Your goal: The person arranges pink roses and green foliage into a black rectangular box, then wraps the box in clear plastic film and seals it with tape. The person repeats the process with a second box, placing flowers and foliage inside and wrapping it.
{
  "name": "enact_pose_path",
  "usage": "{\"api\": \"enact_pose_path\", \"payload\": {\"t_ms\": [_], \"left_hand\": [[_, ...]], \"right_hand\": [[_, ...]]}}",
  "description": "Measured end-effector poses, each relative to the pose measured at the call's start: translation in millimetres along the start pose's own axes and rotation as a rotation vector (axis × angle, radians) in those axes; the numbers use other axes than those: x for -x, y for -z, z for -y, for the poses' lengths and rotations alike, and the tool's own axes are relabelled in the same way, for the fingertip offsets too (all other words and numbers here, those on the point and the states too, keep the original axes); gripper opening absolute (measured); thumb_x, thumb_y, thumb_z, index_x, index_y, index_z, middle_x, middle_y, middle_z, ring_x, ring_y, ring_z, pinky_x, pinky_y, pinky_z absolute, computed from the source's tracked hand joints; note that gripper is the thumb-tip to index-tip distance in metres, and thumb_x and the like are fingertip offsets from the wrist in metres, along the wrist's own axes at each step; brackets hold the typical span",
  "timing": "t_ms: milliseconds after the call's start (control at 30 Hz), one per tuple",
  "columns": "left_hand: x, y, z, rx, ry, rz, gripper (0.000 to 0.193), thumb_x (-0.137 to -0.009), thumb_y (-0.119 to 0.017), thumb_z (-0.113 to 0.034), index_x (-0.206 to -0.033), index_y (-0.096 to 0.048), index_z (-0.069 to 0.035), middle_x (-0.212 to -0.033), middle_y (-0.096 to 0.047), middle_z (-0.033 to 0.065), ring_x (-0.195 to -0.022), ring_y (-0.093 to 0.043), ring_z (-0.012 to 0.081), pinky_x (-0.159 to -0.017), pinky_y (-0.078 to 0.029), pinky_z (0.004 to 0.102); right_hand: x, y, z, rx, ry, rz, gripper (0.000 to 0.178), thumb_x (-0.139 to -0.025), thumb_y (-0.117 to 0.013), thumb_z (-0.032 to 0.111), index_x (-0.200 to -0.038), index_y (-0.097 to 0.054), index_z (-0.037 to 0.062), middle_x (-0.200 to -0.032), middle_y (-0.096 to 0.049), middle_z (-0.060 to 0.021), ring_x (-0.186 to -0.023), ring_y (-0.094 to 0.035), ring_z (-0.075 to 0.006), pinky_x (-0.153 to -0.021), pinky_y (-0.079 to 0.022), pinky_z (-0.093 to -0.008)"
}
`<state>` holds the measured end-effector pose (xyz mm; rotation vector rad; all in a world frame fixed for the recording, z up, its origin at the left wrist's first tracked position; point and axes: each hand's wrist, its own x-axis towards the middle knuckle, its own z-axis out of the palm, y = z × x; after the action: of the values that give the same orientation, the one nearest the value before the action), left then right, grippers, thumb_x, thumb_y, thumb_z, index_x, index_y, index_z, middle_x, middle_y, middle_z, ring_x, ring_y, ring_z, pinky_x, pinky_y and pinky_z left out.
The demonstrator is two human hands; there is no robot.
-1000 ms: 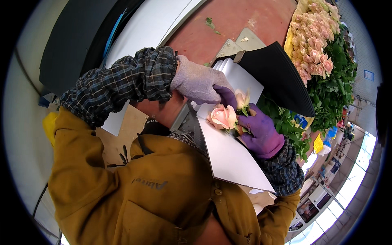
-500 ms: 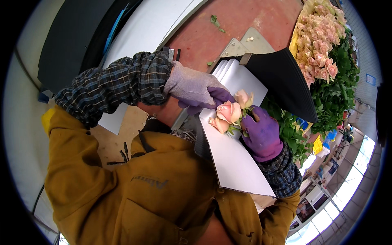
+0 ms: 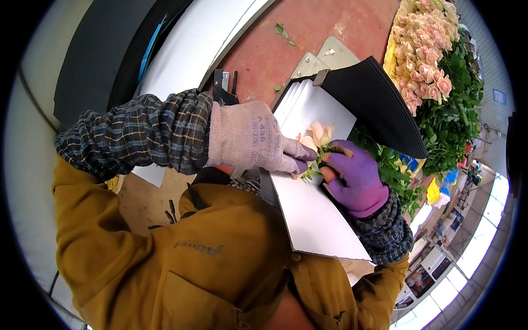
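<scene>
Several pale pink roses [image 3: 320, 133] lie in a fold of white card [image 3: 322, 223], with green leaves just below the blooms. My right hand [image 3: 355, 179], in a purple-coated glove, is closed round the roses just under their heads; the stems are hidden. Over the nearer blooms reaches my left hand [image 3: 256, 138], in a pale knitted glove with purple fingertips. Its fingers are pressed together on a rose and cover most of it. Beyond the roses, a stack of white sheets stands against a black ribbed flap [image 3: 379, 102].
A large bunch of pink roses [image 3: 426, 60] with dense green foliage lies at the far right. Metal plates [image 3: 336, 55] and loose leaves [image 3: 283, 33] rest on the red table [image 3: 313, 22]. A black-and-silver tool [image 3: 224, 88] stands beyond my left wrist. White sheeting [image 3: 190, 47] lies far left.
My left hand has turned, and its fingers have come forward over the nearer roses, hiding them. My right hand stays at the roses, its fingers slightly shifted. The tool behind my left wrist shows more.
</scene>
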<state>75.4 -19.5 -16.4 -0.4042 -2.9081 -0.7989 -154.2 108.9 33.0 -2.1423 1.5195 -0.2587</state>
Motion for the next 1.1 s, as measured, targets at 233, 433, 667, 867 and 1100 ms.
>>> {"api": "enact_pose_path", "payload": {"t_ms": [233, 433, 667, 867, 1100], "left_hand": [[1, -1, -10, -0.093, 0.036, -0.021, 0.058, -0.073, -0.062, -0.01, -0.129, -0.046, -0.021, -0.144, -0.039, -0.0045, -0.059, -0.058, 0.015, -0.05, -0.049, 0.0273], [0, -1, -9, -0.088, 0.041, 0.023, 0.059, -0.074, -0.06, -0.009, -0.129, -0.045, -0.022, -0.142, -0.04, -0.0053, -0.059, -0.058, 0.0149, -0.051, -0.049, 0.0277], [-1, 4, -9, -0.068, 0.039, 0.078, 0.06, -0.075, -0.06, -0.01, -0.131, -0.044, -0.02, -0.144, -0.038, -0.0045, -0.062, -0.059, 0.016, -0.054, -0.05, 0.0289], [-3, 10, -6, 0.042, 0.054, 0.083, 0.043, -0.077, -0.054, -0.009, -0.118, -0.053, -0.021, -0.138, -0.046, -0.0039, -0.07, -0.066, 0.0219, -0.059, -0.053, 0.036], [-7, 14, -4, 0.052, 0.066, 0.102, 0.042, -0.079, -0.053, -0.009, -0.119, -0.051, -0.022, -0.141, -0.042, -0.0047, -0.073, -0.066, 0.0213, -0.06, -0.053, 0.0349]], "right_hand": [[-8, -10, 2, 0.087, -0.117, -0.131, 0.029, -0.067, -0.074, 0.01, -0.088, -0.055, 0.0041, -0.077, -0.055, -0.0084, -0.066, -0.055, -0.0283, -0.058, -0.044, -0.0333], [-3, -17, -8, -0.378, -0.271, -0.151, 0.025, -0.067, -0.073, 0.01, -0.083, -0.056, 0.0027, -0.077, -0.054, -0.0087, -0.068, -0.054, -0.0276, -0.06, -0.044, -0.0337], [-13, -20, -8, -0.121, -0.3, -0.125, 0.021, -0.069, -0.07, 0.008, -0.085, -0.059, -0.0013, -0.079, -0.056, -0.008, -0.066, -0.051, -0.0182, -0.061, -0.042, -0.032], [-10, -19, -26, -0.347, -0.176, -0.322, 0.023, -0.077, -0.071, 0.013, -0.095, -0.064, 0.0015, -0.088, -0.061, -0.0143, -0.079, -0.061, -0.0263, -0.07, -0.047, -0.031], [-19, -21, -38, -0.407, 0.026, 0.036, 0.021, -0.077, -0.064, 0.007, -0.096, -0.06, -0.0015, -0.083, -0.058, -0.0167, -0.073, -0.057, -0.0333, -0.065, -0.048, -0.0349]]}}
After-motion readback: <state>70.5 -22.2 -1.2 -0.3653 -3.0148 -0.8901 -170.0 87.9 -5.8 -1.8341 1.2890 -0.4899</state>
